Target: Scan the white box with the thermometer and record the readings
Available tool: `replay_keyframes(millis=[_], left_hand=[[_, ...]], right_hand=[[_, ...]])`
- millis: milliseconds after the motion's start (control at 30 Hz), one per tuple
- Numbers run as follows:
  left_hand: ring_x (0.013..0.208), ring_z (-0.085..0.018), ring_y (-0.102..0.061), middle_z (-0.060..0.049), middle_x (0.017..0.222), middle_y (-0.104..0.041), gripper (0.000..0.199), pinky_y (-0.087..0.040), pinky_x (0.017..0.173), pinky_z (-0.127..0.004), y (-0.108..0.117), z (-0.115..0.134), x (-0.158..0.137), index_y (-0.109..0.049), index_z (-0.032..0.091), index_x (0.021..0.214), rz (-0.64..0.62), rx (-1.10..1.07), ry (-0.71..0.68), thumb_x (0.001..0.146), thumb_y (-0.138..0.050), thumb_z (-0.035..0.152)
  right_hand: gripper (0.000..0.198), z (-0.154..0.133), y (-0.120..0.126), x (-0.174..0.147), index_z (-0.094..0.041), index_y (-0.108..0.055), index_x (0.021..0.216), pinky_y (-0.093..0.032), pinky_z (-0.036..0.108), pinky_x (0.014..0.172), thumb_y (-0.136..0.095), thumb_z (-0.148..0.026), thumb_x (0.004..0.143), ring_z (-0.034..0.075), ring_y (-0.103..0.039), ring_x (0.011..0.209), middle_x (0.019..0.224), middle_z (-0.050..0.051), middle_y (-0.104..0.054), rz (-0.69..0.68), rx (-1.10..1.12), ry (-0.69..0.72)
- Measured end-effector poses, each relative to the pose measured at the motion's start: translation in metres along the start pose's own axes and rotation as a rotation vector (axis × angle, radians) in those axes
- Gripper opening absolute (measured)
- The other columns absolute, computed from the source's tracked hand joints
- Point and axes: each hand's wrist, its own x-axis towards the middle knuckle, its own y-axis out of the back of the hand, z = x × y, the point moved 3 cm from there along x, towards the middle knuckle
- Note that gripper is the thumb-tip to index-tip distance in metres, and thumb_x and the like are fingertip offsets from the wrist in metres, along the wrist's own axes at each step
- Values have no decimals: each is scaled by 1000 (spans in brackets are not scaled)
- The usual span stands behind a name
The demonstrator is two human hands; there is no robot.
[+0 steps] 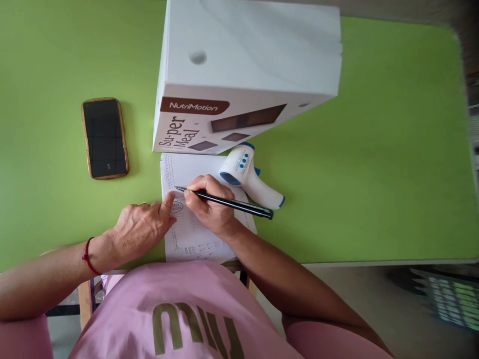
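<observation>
Between the fingers of my right hand [211,202] is a black pen [235,202], its tip touching a white sheet of paper [205,244] with small handwritten marks. My left hand [144,224] rests at the left side of the sheet, holding nothing. Its index finger is stretched out near the pen tip and the thumb stands apart; the other fingers are bent and partly hidden. A circled bit of writing lies just below that fingertip. On the sheet's upper right lies a white and blue infrared thermometer [247,172], just beyond my right hand.
A large white box [250,55] printed "NutriMotion Su-per Meal" stands directly behind the paper. To the left, a phone [105,138] in a brown case lies on the green table [374,149]. A slatted crate [452,299] is on the floor at the lower right.
</observation>
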Motion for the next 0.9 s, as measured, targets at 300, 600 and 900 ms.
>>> replay_keyframes(millis=[300,600,900], left_hand=[[53,-22,-70,-3,70,-73,47,-40,42,-26,-2,0,-1,-47,7,151,29,3,-2,110,-54,28],[56,-23,-73,-3,71,-74,48,-42,43,-27,-1,0,0,-46,9,152,-3,-23,16,109,-56,28],[70,-28,-76,-9,89,-77,42,-56,52,-35,9,-2,4,-56,9,144,-53,-55,44,107,-64,27]], right_hand=[[18,-2,-1,2,-26,-53,81,-44,25,52,-63,-18,93,11,-54,51,62,-7,-58,11,-6,10],[18,-2,-1,4,-26,-53,79,-46,25,52,-62,-23,95,12,-56,52,62,-6,-60,-15,-12,-21],[19,-30,41,-2,-27,-67,120,-64,35,88,-55,-20,107,21,-79,100,109,5,-84,-244,-112,133]])
